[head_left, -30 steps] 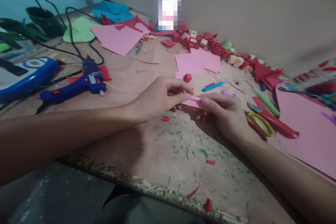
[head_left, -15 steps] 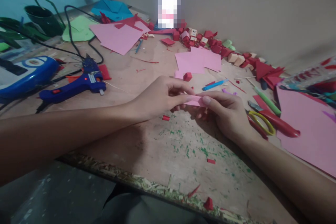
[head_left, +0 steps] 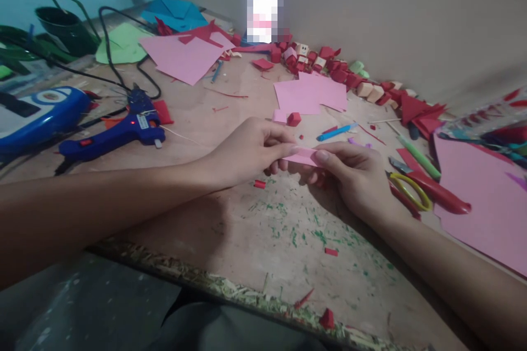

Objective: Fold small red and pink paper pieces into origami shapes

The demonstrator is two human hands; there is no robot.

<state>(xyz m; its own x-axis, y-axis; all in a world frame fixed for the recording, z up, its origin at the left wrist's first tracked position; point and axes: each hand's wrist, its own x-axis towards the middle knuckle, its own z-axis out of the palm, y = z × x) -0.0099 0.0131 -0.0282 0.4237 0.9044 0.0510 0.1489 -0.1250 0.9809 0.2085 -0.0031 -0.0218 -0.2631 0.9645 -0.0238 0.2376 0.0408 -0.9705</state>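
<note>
A small strip of pink paper (head_left: 303,157) is stretched between my two hands, above the middle of the table. My left hand (head_left: 261,148) pinches its left end between thumb and fingers. At the right end, the thumb of my right hand (head_left: 352,167) presses on top, with fingers curled beneath. A lengthwise crease seems to run along the strip. Just beyond the hands lie a red paper cube (head_left: 293,119), a small pink paper piece (head_left: 279,115) and a blue pen-like tool (head_left: 336,132). Below my left hand is a small red paper scrap (head_left: 259,184).
A blue glue gun (head_left: 115,130) with a lit red light lies left, its cord behind. Scissors (head_left: 411,192), a green-handled tool (head_left: 420,156) and pink sheets (head_left: 481,203) are right. Several paper cubes (head_left: 341,74) line the wall. The table's rough edge (head_left: 230,289) runs along the front.
My left fingers have shifted slightly left along the pink strip, so more of it shows between the hands. My right hand stays almost in place.
</note>
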